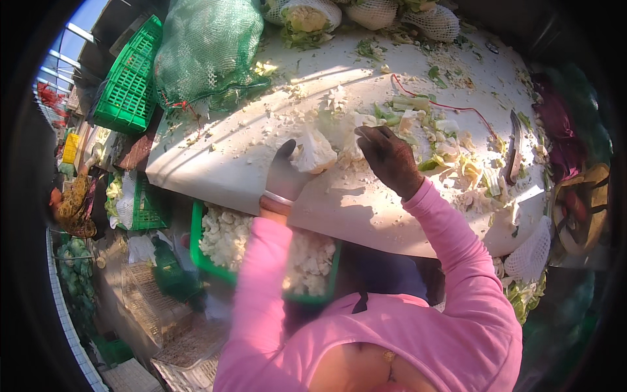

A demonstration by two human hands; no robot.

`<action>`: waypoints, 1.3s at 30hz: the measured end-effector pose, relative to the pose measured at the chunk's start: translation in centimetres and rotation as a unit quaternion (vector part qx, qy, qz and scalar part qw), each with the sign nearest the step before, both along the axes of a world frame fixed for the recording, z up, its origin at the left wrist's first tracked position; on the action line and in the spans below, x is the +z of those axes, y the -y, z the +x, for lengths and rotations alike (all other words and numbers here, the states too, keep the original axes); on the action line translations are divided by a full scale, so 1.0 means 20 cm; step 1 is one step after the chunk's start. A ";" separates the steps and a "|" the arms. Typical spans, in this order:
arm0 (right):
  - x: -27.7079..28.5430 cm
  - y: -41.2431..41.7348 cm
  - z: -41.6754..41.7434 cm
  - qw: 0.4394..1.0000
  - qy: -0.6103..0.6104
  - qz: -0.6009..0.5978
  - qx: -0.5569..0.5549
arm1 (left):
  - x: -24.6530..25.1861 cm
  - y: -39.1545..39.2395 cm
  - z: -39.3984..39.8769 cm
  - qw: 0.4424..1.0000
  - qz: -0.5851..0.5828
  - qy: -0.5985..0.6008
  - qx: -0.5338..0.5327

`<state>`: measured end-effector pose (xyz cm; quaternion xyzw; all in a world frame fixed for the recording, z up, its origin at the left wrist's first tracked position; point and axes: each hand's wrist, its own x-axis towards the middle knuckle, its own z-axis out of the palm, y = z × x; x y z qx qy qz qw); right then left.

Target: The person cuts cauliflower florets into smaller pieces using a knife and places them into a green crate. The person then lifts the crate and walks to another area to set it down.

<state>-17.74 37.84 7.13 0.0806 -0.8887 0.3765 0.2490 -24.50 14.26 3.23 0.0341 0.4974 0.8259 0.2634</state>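
My left hand (289, 171), in a dark glove, holds a pale cauliflower chunk (316, 153) above the near part of the white tabletop (205, 169). To its right, my gloved right hand (392, 159) has its fingers curled in beside other pale cauliflower pieces (351, 147). A small light glint shows at its fingertips; whether it grips something there is blurred. Under my left forearm, below the table edge, a green plastic crate (197, 235) holds many cauliflower florets (223, 237).
Leaf and stem trimmings (460, 166) litter the right side, near a curved knife (515, 147) and red string (455, 105). A green mesh sack (210, 54) and net-wrapped cauliflowers (313, 19) line the far side. Leftward are a green crate (130, 76) and another person (76, 208).
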 end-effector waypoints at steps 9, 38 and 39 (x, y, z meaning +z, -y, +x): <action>-0.18 0.07 0.36 0.963 0.218 0.117 0.107 | -0.03 -0.29 0.33 0.991 -0.107 0.073 0.034; -0.02 -0.26 0.27 0.909 0.193 -0.364 0.063 | 0.09 -0.61 0.26 0.820 -0.199 -0.532 -0.069; 0.00 -0.31 0.29 0.901 0.237 -0.358 0.060 | 0.08 -0.62 0.23 0.832 -0.203 -0.505 -0.107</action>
